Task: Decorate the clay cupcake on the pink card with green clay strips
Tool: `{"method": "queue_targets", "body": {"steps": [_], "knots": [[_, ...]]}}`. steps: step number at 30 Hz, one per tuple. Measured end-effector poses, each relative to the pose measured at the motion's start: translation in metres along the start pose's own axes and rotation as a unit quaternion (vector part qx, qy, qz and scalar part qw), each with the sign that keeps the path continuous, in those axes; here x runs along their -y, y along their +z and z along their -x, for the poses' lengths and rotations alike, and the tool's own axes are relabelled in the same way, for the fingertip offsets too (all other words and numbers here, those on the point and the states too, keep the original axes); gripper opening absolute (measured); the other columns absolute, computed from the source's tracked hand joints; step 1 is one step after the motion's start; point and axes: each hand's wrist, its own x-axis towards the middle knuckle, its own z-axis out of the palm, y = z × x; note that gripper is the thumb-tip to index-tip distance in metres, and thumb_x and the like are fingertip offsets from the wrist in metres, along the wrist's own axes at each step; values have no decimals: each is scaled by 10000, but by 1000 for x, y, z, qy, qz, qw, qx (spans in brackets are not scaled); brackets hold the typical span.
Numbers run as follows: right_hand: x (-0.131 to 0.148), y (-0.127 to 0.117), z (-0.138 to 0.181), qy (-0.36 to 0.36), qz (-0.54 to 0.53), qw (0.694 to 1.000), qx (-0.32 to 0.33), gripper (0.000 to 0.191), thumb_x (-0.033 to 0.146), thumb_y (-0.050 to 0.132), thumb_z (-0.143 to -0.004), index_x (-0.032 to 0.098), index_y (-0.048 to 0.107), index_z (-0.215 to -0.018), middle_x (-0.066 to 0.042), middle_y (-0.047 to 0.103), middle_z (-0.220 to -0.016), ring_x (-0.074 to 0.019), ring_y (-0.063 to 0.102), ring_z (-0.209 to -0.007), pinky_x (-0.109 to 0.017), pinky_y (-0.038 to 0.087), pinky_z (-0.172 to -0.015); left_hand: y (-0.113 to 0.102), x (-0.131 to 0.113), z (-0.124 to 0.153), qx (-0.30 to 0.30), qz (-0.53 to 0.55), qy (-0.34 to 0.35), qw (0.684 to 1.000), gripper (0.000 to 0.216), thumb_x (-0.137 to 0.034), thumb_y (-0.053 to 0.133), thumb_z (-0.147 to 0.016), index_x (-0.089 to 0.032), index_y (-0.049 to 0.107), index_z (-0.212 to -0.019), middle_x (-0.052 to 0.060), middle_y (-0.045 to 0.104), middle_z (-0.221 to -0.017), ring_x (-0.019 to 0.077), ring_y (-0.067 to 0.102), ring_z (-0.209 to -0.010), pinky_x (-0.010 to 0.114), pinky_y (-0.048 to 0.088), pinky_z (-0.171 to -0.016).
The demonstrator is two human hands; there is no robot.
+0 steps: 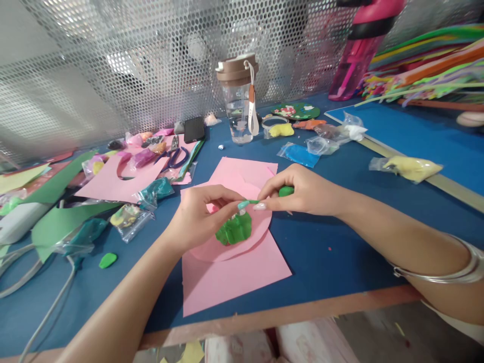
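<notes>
Head view: a green strip (252, 201) pinched between your left hand (202, 214) and your right hand (310, 190)

Your hands meet above the middle of the desk (321, 257). The fingers of your left hand are closed narrowly on one end of the strip; those of your right hand pinch the other end, while a green lump (286, 191) sits within their curl. Just below the strip, a grooved green shape (233, 232) lies on a pink paper disc (260, 225), which in turn overlaps a pink sheet (234, 287). A small green piece (108, 260) rests on the desk, to the left of your left forearm.

Note, to the left, the dark-blue scissors (178, 157) near a cut pink paper (111, 177), and a teal packet (157, 191) near your left hand. Behind your hands stands a clear cup (236, 113) with a brown lid, and a phone (194, 129) lies left of it. Beyond your right hand you see a blue packet (298, 154); farther right, a pale yellow packet (412, 167) lies across the edge of a blue board (423, 133). A pink bottle (355, 65) stands at the back.
</notes>
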Motion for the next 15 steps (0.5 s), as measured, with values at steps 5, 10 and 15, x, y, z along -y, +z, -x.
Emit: {"method": "queue_targets", "body": {"steps": [5, 10, 15], "knots": [[-1, 0, 0, -17, -3, 1000, -1, 127, 216, 639, -723, 116, 716, -735, 26, 523, -451, -59, 393, -420, -223, 289, -441, 0, -1, -1, 5, 0, -12, 1000, 144, -214, 578, -780, -128, 687, -814, 44, 676, -739, 102, 582, -616, 181, 454, -536], [-2, 0, -1, -20, 5, 1000, -6, 113, 181, 622, -724, 120, 717, -737, 37, 500, -431, -52, 385, -405, -216, 283, -428, -1, 2, -2, 13, 12, -23, 1000, 176, -255, 565, -790, -118, 675, -788, 41, 664, -712, 93, 560, -591, 178, 445, -530], [-2, 0, -1, -15, -3, 1000, -8, 118, 205, 632, -728, 116, 709, -729, 32, 517, -451, -45, 394, -394, -205, 285, -406, -2, 3, -2, 24, 35, -31, 999, 191, -281, 575, -782, -108, 658, -774, 47, 657, -692, 101, 562, -593, 189, 448, -537]]}}
